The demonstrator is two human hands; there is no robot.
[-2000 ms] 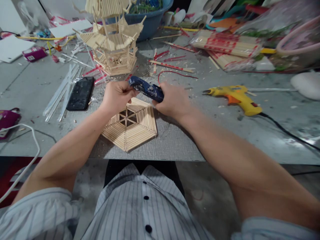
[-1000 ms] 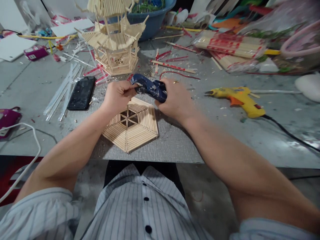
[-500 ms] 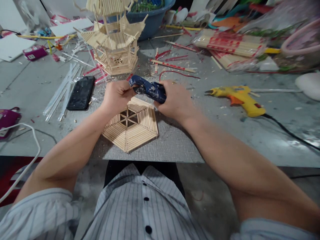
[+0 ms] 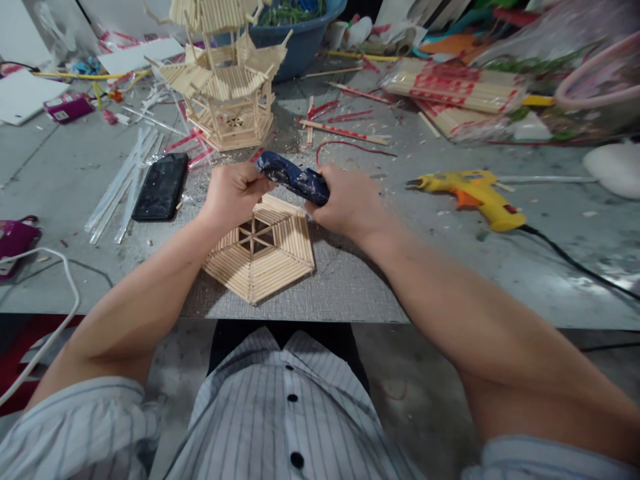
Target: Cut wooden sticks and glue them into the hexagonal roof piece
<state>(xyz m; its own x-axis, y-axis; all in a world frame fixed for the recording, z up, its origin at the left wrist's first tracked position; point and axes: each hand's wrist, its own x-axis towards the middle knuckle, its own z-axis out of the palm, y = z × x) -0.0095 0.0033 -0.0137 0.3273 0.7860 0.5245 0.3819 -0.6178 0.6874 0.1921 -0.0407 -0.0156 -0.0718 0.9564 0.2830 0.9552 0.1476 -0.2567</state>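
A worn dark blue hand tool [image 4: 295, 179] is in my right hand [image 4: 349, 200], whose fingers wrap round its right part. Its exact kind is hard to make out. At the tool's left end my left hand [image 4: 231, 193] is closed in a pinch; whatever lies between its fingertips is hidden. Below both hands, a hexagonal panel of thin wooden sticks [image 4: 273, 270] lies flat on the grey table, with an open spoked middle. My left hand covers part of its upper left edge.
A stick-built pagoda model [image 4: 230, 87] stands behind my hands. A black phone [image 4: 161, 187] and clear glue sticks [image 4: 123, 180] lie to the left. A yellow glue gun [image 4: 467, 190] with its cord lies right. Packs of sticks [image 4: 455, 83] and a blue basin [image 4: 305, 40] are farther back.
The blue tool now looks slimmer, with the dark part beneath its left end drawn in. Both hands stay nearly in place. The whole view has shifted slightly.
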